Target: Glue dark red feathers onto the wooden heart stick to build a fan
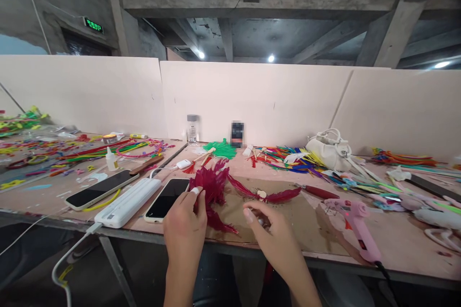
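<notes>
My left hand (186, 216) is closed in a pinch at the lower left edge of a bunch of dark red feathers (212, 184). A small white piece shows at its fingertips; I cannot make out what it is. My right hand (272, 230) hovers over the front of the brown cardboard (298, 230), fingers loosely curled and thumb a little apart, with nothing visible held. Just beyond it, a pair of dark red feathers (284, 195) spreads from a small pale round piece (261, 194) on the cardboard.
Left of my hands lie a phone (167, 200), a white power bank (127, 203) with cables and another phone (103, 189). On the right are a pink glue gun (356, 228) and a red-handled tool (320, 192). Coloured feathers (277, 158) and a white bag (329, 148) sit behind.
</notes>
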A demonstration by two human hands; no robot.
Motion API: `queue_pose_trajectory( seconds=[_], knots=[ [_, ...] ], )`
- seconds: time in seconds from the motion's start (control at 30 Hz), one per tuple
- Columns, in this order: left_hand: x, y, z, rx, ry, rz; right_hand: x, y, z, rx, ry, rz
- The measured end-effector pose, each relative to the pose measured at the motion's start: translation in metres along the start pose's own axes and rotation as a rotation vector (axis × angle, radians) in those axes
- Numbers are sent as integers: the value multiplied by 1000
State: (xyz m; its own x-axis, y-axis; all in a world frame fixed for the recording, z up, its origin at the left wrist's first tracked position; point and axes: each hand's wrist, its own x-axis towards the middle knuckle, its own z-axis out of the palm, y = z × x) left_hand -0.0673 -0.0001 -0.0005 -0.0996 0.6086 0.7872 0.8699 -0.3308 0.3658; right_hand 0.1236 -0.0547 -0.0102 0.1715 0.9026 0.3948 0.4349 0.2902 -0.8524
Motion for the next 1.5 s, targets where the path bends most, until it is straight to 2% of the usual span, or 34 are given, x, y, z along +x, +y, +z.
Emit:
queue_pose_trajectory(
  seconds=[0.17, 0.33, 0.47, 0.57, 0.63, 0.7, 0.8, 0.9, 0.97, 1.03, 1.27, 1.5],
  knots=[
    [0, 5, 7, -197, 66, 211, 5, 0, 8, 112, -6, 60],
    [-3, 18, 8, -316, 83, 491, 16, -3, 18, 419, -7, 134],
    [-8, 27, 7, -412, 80, 640, 22, -6, 20, 563, 109, 93],
    [-10, 33, 6, -506, 11, 640, 24, -4, 19, 629, 215, 65],
    [-10, 36, 4, -603, -72, 598, 25, -1, 19, 657, 258, 51],
    [-8, 37, 3, -718, -142, 489, 24, 1, 18, 668, 262, 52],
    [-8, 38, 3, -866, -155, 160, 20, 2, 14, 668, 174, 55],
    [-11, 41, 7, -1066, -272, -181, 14, -1, 10, 633, 34, 27],
    [-13, 45, 9, -1192, -359, -348, 11, -4, 9, 608, -40, 13],
    [-15, 50, 11, -1254, -376, -460, 9, -5, 9, 605, -64, 14],
    [-18, 51, 18, -1267, -346, -566, 9, -7, 12, 628, 61, 54],
    [-19, 49, 28, -1228, -234, -527, 10, -4, 11, 710, 179, 86]
  ],
)
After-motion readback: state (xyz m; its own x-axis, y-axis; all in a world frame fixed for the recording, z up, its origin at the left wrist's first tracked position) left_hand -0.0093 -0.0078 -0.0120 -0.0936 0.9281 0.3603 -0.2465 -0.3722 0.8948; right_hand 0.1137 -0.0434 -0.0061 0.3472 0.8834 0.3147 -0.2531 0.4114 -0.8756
